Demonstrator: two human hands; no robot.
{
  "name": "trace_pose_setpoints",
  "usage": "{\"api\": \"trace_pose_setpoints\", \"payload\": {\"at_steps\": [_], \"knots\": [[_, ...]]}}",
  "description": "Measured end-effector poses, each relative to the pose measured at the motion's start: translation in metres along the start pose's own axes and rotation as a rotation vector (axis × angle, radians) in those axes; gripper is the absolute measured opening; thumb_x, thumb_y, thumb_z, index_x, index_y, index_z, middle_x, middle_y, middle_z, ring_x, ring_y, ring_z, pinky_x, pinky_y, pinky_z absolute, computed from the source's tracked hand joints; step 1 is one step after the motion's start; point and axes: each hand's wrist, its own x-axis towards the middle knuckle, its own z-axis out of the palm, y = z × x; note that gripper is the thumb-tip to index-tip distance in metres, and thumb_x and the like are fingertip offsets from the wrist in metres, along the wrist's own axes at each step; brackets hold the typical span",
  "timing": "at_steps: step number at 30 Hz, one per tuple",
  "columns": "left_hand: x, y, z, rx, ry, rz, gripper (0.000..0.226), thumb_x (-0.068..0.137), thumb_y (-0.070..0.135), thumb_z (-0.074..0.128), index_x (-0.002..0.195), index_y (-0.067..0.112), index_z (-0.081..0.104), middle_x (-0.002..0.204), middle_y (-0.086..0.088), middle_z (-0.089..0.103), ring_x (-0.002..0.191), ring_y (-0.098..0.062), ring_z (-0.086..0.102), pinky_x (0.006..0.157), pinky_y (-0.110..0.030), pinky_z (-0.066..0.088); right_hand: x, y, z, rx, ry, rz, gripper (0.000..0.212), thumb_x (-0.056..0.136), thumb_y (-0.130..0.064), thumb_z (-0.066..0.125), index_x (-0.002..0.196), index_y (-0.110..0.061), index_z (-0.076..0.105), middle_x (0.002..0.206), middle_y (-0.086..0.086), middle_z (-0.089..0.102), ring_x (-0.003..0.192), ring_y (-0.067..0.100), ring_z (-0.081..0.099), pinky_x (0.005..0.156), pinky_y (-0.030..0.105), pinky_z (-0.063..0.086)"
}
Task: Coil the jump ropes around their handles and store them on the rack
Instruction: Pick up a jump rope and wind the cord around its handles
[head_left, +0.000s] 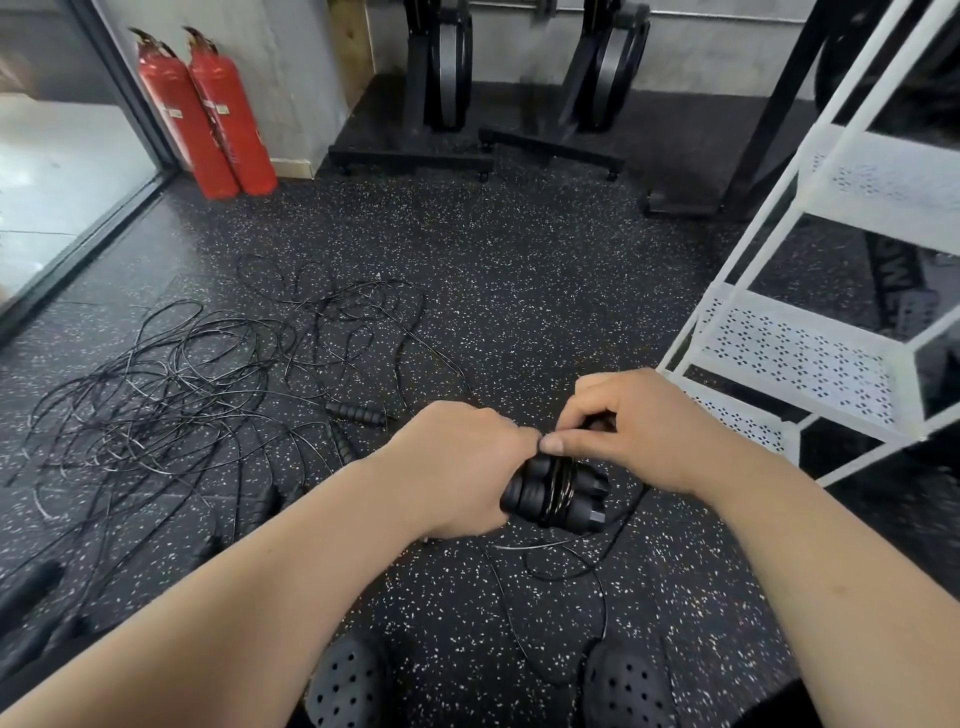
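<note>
My left hand (457, 467) grips a pair of black jump rope handles (558, 493) held side by side, with a few turns of thin black rope wound around their middle. My right hand (639, 431) pinches the rope just above the handles, thumb and fingers curled on it. The loose rest of this rope (566, 566) trails down to the floor between my feet. A tangled heap of other black jump ropes (182, 384) lies on the floor to the left, with loose handles (358, 413) at its edge. The white rack (810, 353) stands at the right.
Two red fire extinguishers (208, 114) lean against the back-left wall by a glass door. Black gym machines (441, 78) stand at the back. My dark perforated shoes (348, 686) are at the bottom on the speckled rubber floor.
</note>
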Motion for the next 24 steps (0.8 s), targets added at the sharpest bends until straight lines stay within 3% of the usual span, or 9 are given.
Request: {"api": "trace_pose_setpoints", "payload": {"at_steps": [6,10,15,17,19,20,21,24], "knots": [[-0.001,-0.001,-0.013,-0.001,0.120,0.021,0.029,0.092,0.049,0.063,0.100,0.036,0.038,0.100,0.012,0.063,0.095,-0.018,0.067,0.073,-0.035,0.041,-0.004,-0.004,-0.012,0.226,0.067,0.006,0.024,0.080,-0.054,0.082,0.073,-0.032,0.078,0.081,-0.011,0.071,0.074,0.005,0.064,0.071,0.015,0.046],[-0.005,-0.003,-0.020,-0.024,0.194,0.019,0.030,0.089,0.048,0.065,0.096,0.037,0.039,0.090,0.015,0.053,0.088,-0.013,0.062,0.071,-0.032,0.037,-0.006,-0.005,-0.016,0.313,0.133,0.009,0.032,0.082,-0.056,0.077,0.070,-0.027,0.074,0.070,-0.006,0.070,0.066,0.008,0.059,0.066,0.018,0.046],[-0.010,-0.002,-0.024,-0.240,0.211,-0.031,0.034,0.080,0.047,0.074,0.104,0.037,0.052,0.090,0.016,0.060,0.085,-0.010,0.060,0.077,-0.033,0.049,-0.005,-0.006,-0.003,0.650,0.048,0.068,0.049,0.101,-0.044,0.064,0.063,-0.015,0.055,0.060,-0.008,0.050,0.058,0.006,0.044,0.057,0.015,0.039],[-0.010,-0.002,-0.023,-0.348,0.229,-0.110,0.033,0.078,0.043,0.075,0.101,0.036,0.052,0.084,0.015,0.060,0.081,-0.011,0.060,0.075,-0.034,0.050,-0.001,-0.008,0.013,0.770,0.067,0.137,0.047,0.109,-0.032,0.058,0.066,-0.013,0.059,0.065,-0.007,0.059,0.066,0.007,0.054,0.069,0.019,0.050],[-0.007,-0.004,-0.020,-0.416,0.236,-0.228,0.031,0.078,0.041,0.074,0.097,0.034,0.050,0.080,0.013,0.061,0.078,-0.013,0.059,0.073,-0.035,0.051,0.004,-0.007,0.032,0.715,0.148,0.247,0.045,0.111,-0.008,0.053,0.070,-0.019,0.070,0.067,-0.008,0.069,0.070,0.009,0.063,0.080,0.031,0.058],[-0.005,-0.004,-0.018,-0.421,0.240,-0.287,0.030,0.079,0.042,0.073,0.096,0.034,0.050,0.080,0.013,0.061,0.077,-0.014,0.059,0.072,-0.035,0.051,0.007,-0.006,0.041,0.614,0.185,0.296,0.048,0.110,-0.004,0.049,0.070,-0.020,0.069,0.062,-0.006,0.068,0.064,0.013,0.061,0.076,0.040,0.058],[-0.002,-0.005,-0.015,-0.419,0.245,-0.347,0.029,0.080,0.043,0.072,0.097,0.034,0.050,0.081,0.012,0.061,0.078,-0.015,0.059,0.071,-0.035,0.050,0.008,-0.006,0.048,0.503,0.199,0.329,0.048,0.110,-0.008,0.047,0.068,-0.020,0.065,0.056,-0.003,0.064,0.058,0.017,0.057,0.071,0.044,0.055],[0.004,-0.010,-0.009,-0.438,0.272,-0.511,0.029,0.083,0.047,0.070,0.099,0.033,0.051,0.086,0.010,0.063,0.079,-0.021,0.060,0.070,-0.036,0.050,0.006,-0.020,0.059,0.228,0.179,0.295,0.042,0.113,-0.031,0.041,0.076,-0.023,0.059,0.058,-0.005,0.059,0.051,0.012,0.051,0.058,0.034,0.042]]}}
